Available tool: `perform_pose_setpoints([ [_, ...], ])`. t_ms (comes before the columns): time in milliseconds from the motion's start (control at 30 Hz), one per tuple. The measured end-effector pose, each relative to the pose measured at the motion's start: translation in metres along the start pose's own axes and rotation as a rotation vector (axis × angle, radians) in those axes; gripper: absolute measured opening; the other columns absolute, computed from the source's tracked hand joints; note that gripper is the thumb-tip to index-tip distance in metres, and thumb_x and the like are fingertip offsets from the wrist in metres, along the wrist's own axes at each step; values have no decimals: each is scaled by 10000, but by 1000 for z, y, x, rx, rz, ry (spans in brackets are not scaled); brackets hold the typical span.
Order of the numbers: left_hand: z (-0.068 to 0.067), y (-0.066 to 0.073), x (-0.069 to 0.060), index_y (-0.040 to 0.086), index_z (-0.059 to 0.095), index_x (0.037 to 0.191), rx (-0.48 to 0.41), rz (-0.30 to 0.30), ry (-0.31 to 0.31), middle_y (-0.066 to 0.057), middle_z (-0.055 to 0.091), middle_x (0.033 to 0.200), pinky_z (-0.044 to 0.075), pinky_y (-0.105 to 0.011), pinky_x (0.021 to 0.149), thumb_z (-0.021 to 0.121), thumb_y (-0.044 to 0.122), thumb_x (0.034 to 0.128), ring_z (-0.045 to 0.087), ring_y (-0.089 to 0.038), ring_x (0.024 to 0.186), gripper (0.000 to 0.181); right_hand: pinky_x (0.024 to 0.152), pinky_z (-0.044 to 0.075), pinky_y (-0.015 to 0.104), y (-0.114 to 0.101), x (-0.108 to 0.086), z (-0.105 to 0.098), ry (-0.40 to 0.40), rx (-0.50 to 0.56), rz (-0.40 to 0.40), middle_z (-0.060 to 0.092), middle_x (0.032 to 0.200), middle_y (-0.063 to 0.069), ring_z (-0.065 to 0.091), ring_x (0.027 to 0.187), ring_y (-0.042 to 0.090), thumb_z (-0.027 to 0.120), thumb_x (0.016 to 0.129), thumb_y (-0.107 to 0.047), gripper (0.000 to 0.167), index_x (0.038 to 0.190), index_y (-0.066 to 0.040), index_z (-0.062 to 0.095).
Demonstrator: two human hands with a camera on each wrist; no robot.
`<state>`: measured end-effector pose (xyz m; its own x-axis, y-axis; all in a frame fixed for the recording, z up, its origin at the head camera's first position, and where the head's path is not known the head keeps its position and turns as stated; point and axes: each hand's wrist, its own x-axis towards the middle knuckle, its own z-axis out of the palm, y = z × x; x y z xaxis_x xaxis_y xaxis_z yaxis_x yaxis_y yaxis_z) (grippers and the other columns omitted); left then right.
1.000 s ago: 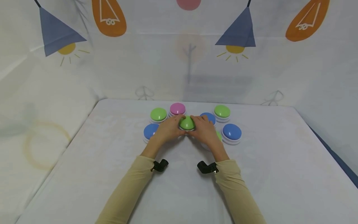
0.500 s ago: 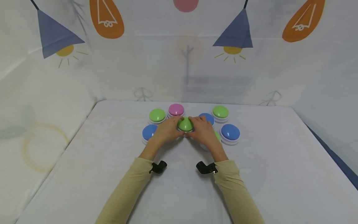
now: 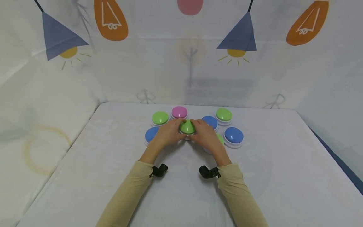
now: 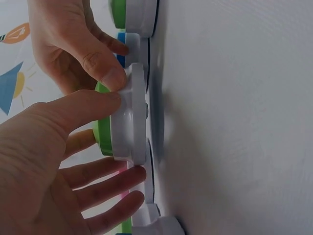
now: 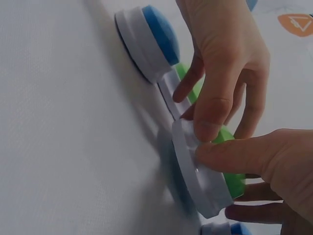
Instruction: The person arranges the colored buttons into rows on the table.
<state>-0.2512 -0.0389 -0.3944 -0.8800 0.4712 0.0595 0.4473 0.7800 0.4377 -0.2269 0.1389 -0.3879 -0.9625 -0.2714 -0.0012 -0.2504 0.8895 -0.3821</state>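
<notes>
Left hand and right hand hold one green button between them, each with its thumb pressed to the near side of the white base and fingers round the back. Behind them hangs a white cloth, and in front of it spreads the white tabletop, its far edge running along the cloth's foot. Tan sleeves reach in across the near part of the tabletop. Printed on the cloth are blue lampshades and orange bulbs. The held button is well short of the near edge and close to the middle of the far edge; the wrist views show a shadow under its base, which appears raised just off the tabletop. Other buttons surround it: to its left, towards the left edge, a left blue button and a left green button; a pink button just behind, near the far edge; to its right, a middle blue button just beside the right hand, a right green button near the far edge, and a right blue button nearest the right edge. A half-hidden green button shows past the right hand. Each wrist wears a small black device.
</notes>
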Motion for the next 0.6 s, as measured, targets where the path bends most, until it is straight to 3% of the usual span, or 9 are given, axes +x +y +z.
perform_pose_setpoints([
  [300, -9, 0, -12, 77, 520, 1385, 19, 55, 38, -119, 600, 1346, 476, -411, 1021, 776, 303, 842, 589, -268, 1212, 642, 1045, 448, 478, -10, -8, -3, 11, 52, -48, 499, 1412, 200, 540, 1255, 333, 746, 887, -239, 723, 1485, -25, 401],
  [600, -17, 3, -20, 83, 540, 1357, 39, 61, 24, -118, 612, 1304, 496, -420, 986, 798, 309, 816, 603, -262, 1173, 641, 1033, 462, 475, -15, -16, -4, 14, 36, -62, 515, 1392, 201, 554, 1239, 328, 756, 879, -261, 723, 1480, -41, 420],
])
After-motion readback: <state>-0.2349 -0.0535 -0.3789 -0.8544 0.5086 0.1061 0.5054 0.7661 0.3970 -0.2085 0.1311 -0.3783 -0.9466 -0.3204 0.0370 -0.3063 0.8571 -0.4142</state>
